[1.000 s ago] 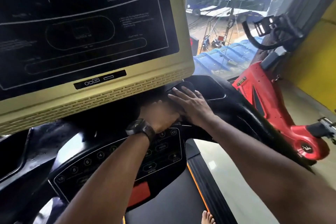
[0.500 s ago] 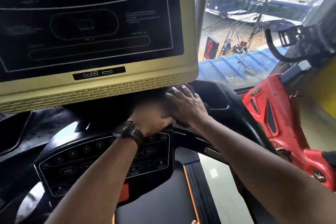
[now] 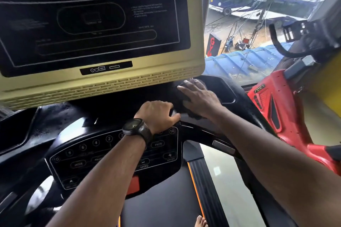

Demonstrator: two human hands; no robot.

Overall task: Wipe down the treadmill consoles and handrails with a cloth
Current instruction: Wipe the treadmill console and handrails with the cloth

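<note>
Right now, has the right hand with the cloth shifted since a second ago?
Yes. The right hand has slid the cloth slightly forward; its fingertips now lie nearer the display's cream frame.

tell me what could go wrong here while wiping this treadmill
1. The left hand grips the bar with its forearm over the keypad; a bumped button might start the belt beside the bare toes.
2. The right hand presses the cloth flat beside an open tray; it could slide in.
</note>
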